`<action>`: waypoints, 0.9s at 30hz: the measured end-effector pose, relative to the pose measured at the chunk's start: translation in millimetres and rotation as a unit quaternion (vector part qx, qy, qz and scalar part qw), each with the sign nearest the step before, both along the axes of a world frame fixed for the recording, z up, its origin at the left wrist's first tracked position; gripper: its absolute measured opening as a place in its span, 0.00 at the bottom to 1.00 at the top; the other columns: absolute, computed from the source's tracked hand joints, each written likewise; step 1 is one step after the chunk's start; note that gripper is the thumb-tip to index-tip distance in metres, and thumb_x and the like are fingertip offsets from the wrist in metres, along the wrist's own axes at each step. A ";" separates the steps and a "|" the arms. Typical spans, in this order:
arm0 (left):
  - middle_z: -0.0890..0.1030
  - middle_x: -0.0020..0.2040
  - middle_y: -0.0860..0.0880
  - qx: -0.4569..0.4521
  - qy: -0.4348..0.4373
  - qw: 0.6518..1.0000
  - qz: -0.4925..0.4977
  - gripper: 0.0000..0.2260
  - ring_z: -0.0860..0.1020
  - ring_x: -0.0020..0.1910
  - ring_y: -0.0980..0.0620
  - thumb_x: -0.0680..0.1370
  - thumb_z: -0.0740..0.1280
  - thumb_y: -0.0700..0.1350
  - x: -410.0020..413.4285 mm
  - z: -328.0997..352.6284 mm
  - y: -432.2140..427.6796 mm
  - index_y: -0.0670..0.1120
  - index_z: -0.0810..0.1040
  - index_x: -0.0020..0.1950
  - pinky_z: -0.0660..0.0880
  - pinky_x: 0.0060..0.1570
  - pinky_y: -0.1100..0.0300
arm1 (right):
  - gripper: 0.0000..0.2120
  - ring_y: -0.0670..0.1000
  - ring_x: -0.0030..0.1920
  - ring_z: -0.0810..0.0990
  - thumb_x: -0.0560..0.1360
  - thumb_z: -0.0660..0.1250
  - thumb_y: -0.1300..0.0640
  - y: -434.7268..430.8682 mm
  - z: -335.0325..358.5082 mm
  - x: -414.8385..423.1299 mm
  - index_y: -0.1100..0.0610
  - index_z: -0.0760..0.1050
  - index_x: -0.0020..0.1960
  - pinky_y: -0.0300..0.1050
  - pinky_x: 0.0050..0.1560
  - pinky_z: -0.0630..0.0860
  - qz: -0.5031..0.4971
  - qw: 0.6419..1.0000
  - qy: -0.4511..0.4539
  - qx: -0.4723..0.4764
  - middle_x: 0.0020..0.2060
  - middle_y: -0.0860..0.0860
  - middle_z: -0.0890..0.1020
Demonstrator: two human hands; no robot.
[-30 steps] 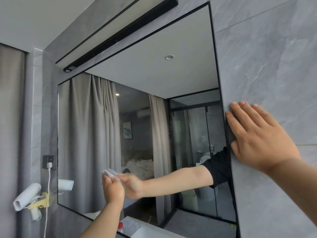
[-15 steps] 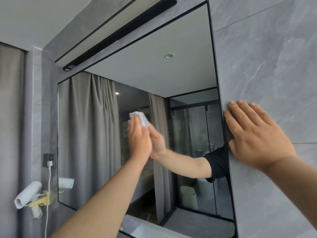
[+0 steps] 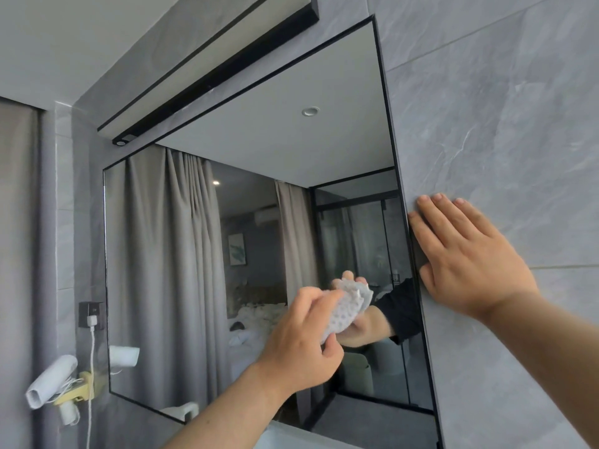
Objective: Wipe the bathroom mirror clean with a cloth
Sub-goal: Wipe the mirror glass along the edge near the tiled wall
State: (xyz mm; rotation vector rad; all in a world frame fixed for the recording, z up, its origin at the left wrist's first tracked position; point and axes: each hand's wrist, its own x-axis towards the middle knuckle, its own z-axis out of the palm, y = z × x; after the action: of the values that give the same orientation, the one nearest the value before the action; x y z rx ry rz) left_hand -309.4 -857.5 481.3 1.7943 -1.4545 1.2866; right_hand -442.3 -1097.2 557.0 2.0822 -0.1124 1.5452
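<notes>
A large black-framed mirror [image 3: 181, 270] hangs on the grey tiled wall and reflects curtains, a bed and a glass partition. My left hand [image 3: 301, 345] grips a small white dotted cloth [image 3: 345, 311] and holds it against the glass in the mirror's lower right part. The hand's reflection meets the cloth from behind. My right hand [image 3: 466, 257] lies flat with straight fingers on the grey tile just right of the mirror's edge, its fingertips at the frame.
A black light bar [image 3: 207, 89] runs above the mirror. On the left wall are a dark socket with a white plug and cable [image 3: 92, 322] and a white hair dryer [image 3: 52, 382] in a yellow holder. Grey marble-look tiles [image 3: 502, 124] cover the right wall.
My left hand with the cloth swept from the lower middle of the glass up to mid height, then down and to the right. My right hand stayed on the tile.
</notes>
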 end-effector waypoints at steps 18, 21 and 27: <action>0.68 0.56 0.53 -0.322 0.055 0.942 0.073 0.07 0.74 0.52 0.48 0.74 0.68 0.35 13.5 37.0 -45.1 0.44 0.80 0.50 0.78 0.50 0.52 | 0.30 0.66 0.71 0.70 0.72 0.52 0.55 1.5 1.2 -1.3 0.68 0.71 0.70 0.61 0.74 0.60 -0.009 1.000 0.002 0.004 0.70 0.65 0.71; 0.65 0.63 0.58 -0.342 0.110 0.933 0.022 0.07 0.72 0.60 0.53 0.76 0.68 0.40 6.3 38.5 -57.4 0.46 0.78 0.53 0.74 0.56 0.59 | 0.30 0.66 0.71 0.70 0.72 0.52 0.55 1.8 1.0 -1.4 0.68 0.71 0.69 0.61 0.74 0.60 -0.008 1.000 0.002 0.005 0.70 0.65 0.71; 0.59 0.77 0.52 -0.385 0.238 0.891 0.043 0.25 0.61 0.76 0.51 0.79 0.61 0.47 7.1 39.9 -66.9 0.46 0.64 0.76 0.65 0.73 0.49 | 0.31 0.65 0.72 0.69 0.72 0.53 0.54 1.3 1.2 -1.7 0.68 0.71 0.70 0.60 0.75 0.59 -0.018 1.000 0.004 0.004 0.71 0.65 0.71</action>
State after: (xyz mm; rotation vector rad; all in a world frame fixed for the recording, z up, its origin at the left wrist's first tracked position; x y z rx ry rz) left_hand -302.3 -924.4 521.2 1.4638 -0.4819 1.1218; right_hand -444.0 -1095.9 558.1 2.0813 -0.1526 1.5168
